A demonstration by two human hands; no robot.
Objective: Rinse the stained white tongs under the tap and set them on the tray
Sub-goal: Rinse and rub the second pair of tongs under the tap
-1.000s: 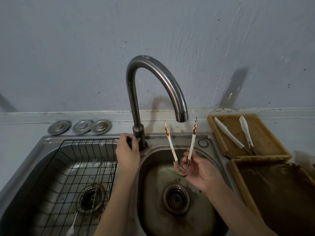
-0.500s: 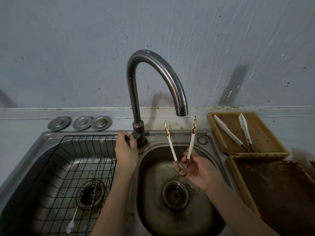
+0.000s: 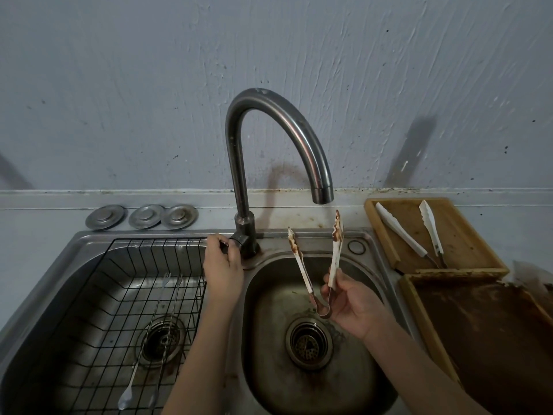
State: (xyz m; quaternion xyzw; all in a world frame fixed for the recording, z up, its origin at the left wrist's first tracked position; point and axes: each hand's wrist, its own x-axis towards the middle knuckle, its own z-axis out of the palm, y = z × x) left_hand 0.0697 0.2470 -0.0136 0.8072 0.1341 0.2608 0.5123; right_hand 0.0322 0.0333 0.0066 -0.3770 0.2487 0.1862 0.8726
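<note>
Right hand (image 3: 354, 305) pinches the stained white tongs (image 3: 317, 265) near their hinge, arms spread and tips up, over the right sink basin (image 3: 353, 381) just below the tap (image 3: 270, 151) spout. Left hand (image 3: 223, 268) curls round the tap handle. A wooden tray (image 3: 466, 235) on the grey counter to the right holds clean tongs (image 3: 414, 232).

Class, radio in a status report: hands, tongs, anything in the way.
Left hand on tap handle; right hand holds stained tongs upright under spout. No water visible. Tray holds another pair of tongs.
</note>
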